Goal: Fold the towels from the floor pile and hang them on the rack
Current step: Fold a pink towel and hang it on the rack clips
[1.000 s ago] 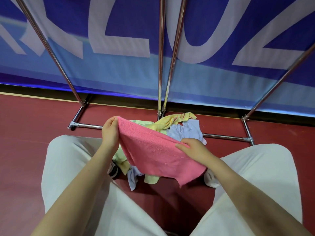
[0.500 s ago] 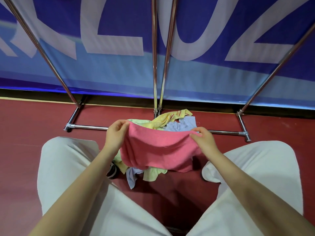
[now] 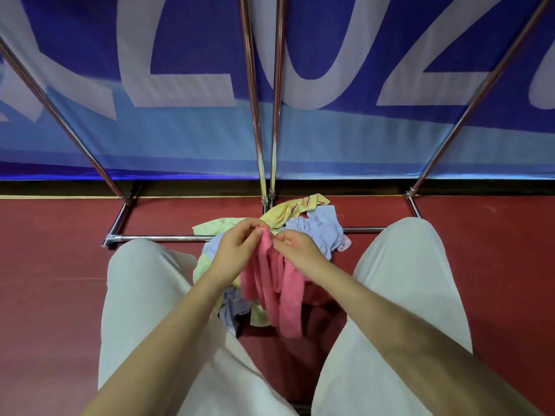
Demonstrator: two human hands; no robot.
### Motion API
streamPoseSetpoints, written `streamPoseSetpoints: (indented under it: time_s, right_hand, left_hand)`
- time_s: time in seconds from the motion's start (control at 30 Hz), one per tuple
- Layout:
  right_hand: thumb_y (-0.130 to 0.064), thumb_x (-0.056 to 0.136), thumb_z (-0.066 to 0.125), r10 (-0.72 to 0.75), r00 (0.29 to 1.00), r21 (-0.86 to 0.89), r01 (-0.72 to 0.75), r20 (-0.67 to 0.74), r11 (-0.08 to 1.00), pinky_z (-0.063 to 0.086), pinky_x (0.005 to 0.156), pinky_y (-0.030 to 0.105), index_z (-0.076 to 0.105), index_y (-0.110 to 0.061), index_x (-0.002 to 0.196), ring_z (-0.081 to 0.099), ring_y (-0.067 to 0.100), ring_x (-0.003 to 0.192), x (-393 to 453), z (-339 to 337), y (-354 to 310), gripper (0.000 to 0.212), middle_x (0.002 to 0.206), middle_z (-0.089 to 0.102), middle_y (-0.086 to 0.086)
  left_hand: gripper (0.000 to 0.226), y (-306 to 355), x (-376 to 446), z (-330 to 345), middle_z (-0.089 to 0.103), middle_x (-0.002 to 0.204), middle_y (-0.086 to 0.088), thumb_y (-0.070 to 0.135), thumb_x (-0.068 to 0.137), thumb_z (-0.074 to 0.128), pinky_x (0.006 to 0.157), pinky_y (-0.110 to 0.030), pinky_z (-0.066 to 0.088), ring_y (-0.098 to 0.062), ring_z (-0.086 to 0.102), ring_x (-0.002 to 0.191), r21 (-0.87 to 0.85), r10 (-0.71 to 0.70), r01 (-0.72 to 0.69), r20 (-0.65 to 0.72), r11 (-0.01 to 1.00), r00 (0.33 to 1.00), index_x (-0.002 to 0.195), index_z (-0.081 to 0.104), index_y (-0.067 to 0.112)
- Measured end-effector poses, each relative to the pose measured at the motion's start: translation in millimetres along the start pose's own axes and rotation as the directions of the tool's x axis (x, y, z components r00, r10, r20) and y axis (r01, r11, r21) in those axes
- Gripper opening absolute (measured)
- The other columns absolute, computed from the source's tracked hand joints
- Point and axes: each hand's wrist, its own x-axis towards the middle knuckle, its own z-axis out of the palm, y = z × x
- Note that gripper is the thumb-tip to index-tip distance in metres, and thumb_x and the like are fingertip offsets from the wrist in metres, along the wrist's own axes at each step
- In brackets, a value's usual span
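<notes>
A pink towel point(image 3: 280, 291) hangs in loose vertical folds between my knees. My left hand point(image 3: 237, 250) and my right hand point(image 3: 295, 250) pinch its top edge, fingertips almost touching. Under it on the red floor lies the pile of towels point(image 3: 318, 228): yellow, pale green and light blue pieces, partly hidden by my hands and the pink towel. The chrome rack point(image 3: 264, 115) rises just behind the pile, its base bar point(image 3: 162, 238) running across the floor.
A blue banner point(image 3: 186, 136) with large white letters stands behind the rack. My knees in light trousers point(image 3: 144, 283) flank the pile. Slanted rack legs point(image 3: 60, 115) go up at left and right. Red floor point(image 3: 51, 265) spreads to both sides.
My hands came together, bringing the two top corners of the pink towel to meet. The towel went from spread wide to hanging doubled in folds.
</notes>
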Motion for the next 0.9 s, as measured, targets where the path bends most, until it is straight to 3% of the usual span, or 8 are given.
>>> streamPoseSetpoints:
  time_s: [0.07,0.17,0.33,0.43,0.57,0.73,0.83,0.9]
  right_hand:
    - [-0.022,0.092,0.061,-0.033,0.998,0.032,0.035,-0.060,0.999,0.040,0.068,0.022,0.063,-0.017,0.083,0.054,0.009,0.072,3,-2,-1,0.010,0.077,0.060,-0.003]
    - [-0.018,0.090,0.062,-0.075,0.989,0.037,0.080,-0.128,0.996,0.039,0.068,0.007,0.062,-0.013,0.084,0.054,0.001,0.076,6,-7,-4,0.008,0.080,0.060,-0.008]
    - [-0.017,0.091,0.060,-0.104,0.982,0.015,0.108,-0.160,0.994,0.038,0.067,0.012,0.059,-0.008,0.080,0.050,0.003,0.070,9,-13,-2,0.014,0.072,0.055,-0.007]
    - [-0.017,0.091,0.061,-0.093,0.975,0.035,0.103,-0.203,0.994,0.039,0.067,0.015,0.057,-0.010,0.076,0.049,-0.002,0.066,10,-20,-1,0.017,0.070,0.054,-0.006]
    - [-0.014,0.091,0.061,-0.049,0.951,0.078,0.076,-0.307,0.994,0.037,0.063,0.007,0.053,-0.019,0.070,0.049,-0.006,0.063,9,-37,3,0.022,0.069,0.053,-0.010]
    - [-0.018,0.091,0.062,0.021,0.921,0.107,0.023,-0.389,0.994,0.039,0.069,0.024,0.053,-0.020,0.067,0.050,0.008,0.072,11,-55,16,0.025,0.072,0.054,-0.005]
    - [-0.021,0.091,0.061,0.084,0.900,0.135,-0.028,-0.427,0.990,0.038,0.069,0.028,0.052,-0.020,0.067,0.048,0.010,0.068,12,-64,27,0.026,0.069,0.051,-0.005]
    - [-0.022,0.091,0.061,0.121,0.880,0.145,-0.060,-0.460,0.988,0.038,0.068,0.030,0.053,-0.019,0.069,0.047,0.011,0.066,11,-71,35,0.024,0.067,0.051,-0.005]
  left_hand:
    - [0.014,0,1,-2,0.064,0.089,0.006,-0.001,0.096,0.051,0.076,-0.005,0.040,0.011,0.057,0.080,0.000,-0.003,0.003,-0.029,1.000,1.000,0.096,0.064,0.004]
    - [0.014,-5,2,-6,0.066,0.091,0.007,0.002,0.096,0.052,0.078,-0.006,0.041,0.008,0.058,0.084,0.030,-0.011,0.012,-0.032,0.999,0.999,0.097,0.065,0.007]
    - [0.010,-19,-1,-10,0.067,0.087,0.002,0.010,0.095,0.057,0.071,-0.009,0.041,-0.001,0.057,0.078,0.195,-0.014,0.001,0.066,0.981,0.998,0.101,0.065,0.013]
    - [0.006,-26,-3,-9,0.061,0.076,-0.002,0.017,0.095,0.060,0.064,-0.012,0.037,-0.004,0.050,0.067,0.214,-0.046,0.024,0.097,0.976,0.994,0.089,0.060,0.015]
    - [0.029,-34,-2,-12,0.043,0.065,0.007,0.022,0.093,0.064,0.057,-0.014,0.033,-0.001,0.042,0.058,0.246,-0.117,0.091,0.095,0.965,0.989,0.070,0.046,0.021]
    - [0.028,-50,-4,-18,0.047,0.066,0.004,0.026,0.091,0.067,0.056,-0.015,0.034,0.000,0.043,0.057,0.299,-0.179,0.129,0.147,0.946,0.973,0.072,0.050,0.012]
    - [0.038,-62,-7,-25,0.057,0.071,-0.008,0.047,0.084,0.065,0.060,-0.021,0.036,-0.002,0.044,0.061,0.299,-0.250,0.190,0.176,0.935,0.952,0.078,0.061,0.009]
    - [0.039,-65,-9,-31,0.053,0.066,-0.002,0.050,0.084,0.064,0.061,-0.025,0.036,-0.005,0.043,0.060,0.296,-0.286,0.226,0.178,0.928,0.942,0.076,0.063,0.012]
